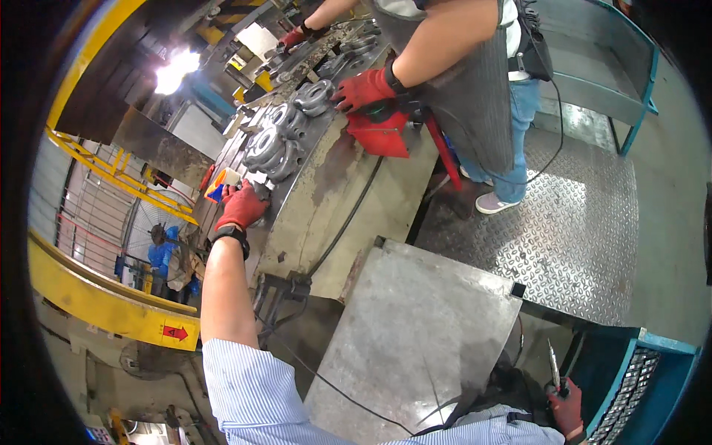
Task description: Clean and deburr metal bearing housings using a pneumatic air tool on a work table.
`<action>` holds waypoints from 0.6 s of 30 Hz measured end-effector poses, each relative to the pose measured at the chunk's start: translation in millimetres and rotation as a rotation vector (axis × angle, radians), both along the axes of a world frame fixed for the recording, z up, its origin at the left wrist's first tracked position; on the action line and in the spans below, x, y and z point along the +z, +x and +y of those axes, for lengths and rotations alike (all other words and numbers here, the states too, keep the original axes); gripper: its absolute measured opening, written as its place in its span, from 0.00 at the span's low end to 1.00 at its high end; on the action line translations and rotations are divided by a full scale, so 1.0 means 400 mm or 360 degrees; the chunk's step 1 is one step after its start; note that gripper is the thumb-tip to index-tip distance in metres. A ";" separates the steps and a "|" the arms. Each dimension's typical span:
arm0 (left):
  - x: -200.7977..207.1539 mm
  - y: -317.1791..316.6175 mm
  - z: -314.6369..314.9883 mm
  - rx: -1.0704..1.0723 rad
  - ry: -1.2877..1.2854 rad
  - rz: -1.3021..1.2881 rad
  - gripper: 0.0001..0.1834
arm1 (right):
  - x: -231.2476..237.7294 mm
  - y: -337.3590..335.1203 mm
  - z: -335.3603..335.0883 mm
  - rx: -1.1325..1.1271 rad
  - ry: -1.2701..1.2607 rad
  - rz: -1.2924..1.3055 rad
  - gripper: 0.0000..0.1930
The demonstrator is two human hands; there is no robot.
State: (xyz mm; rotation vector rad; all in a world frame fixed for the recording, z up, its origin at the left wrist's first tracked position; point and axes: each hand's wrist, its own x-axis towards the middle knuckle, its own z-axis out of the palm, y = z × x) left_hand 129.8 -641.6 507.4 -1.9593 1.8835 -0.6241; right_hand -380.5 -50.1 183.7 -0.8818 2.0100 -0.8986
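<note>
Red-gloved left hand (243, 206): we reach it out to the bench (334, 189), just beside a heap of ring-shaped metal parts (268, 152); dark shapes merge at its fingertips, so we cannot tell whether it grasps anything.
Metal heap: along the bench top, past our left hand, the pieces overlapping so much that we cannot count them.
Orange-and-blue container (220, 182): just left of that hand, partly covered by it; we cannot make out its contents.
Red-gloved right hand (567, 408): low on the right, we clasp a pointed metal tool (553, 363), tip upward; the glove hides part of its dark handle.
Grey metal tabletop (415, 304): between our arms, its near edge hidden by our striped sleeves (252, 378).
Co-worker (460, 74): across from us, head cut off by the upper edge; one red glove (367, 90) is at a red box (378, 135), and we cannot tell its hold.
White glare (176, 70): it washes out the machinery around it for us.
</note>
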 end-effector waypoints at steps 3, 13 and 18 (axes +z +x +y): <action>-0.012 0.002 0.020 0.0101 -0.0048 -0.0014 0.57 | 0.054 0.002 -0.019 -0.0040 0.0041 -0.0207 0.13; 0.008 -0.027 0.167 -0.0015 0.0196 0.0099 0.67 | 0.082 -0.016 0.021 0.0001 -0.0008 -0.0210 0.10; 0.004 -0.066 0.254 -0.0186 0.0038 0.0105 0.61 | 0.074 -0.024 0.022 0.0072 -0.0011 -0.0220 0.08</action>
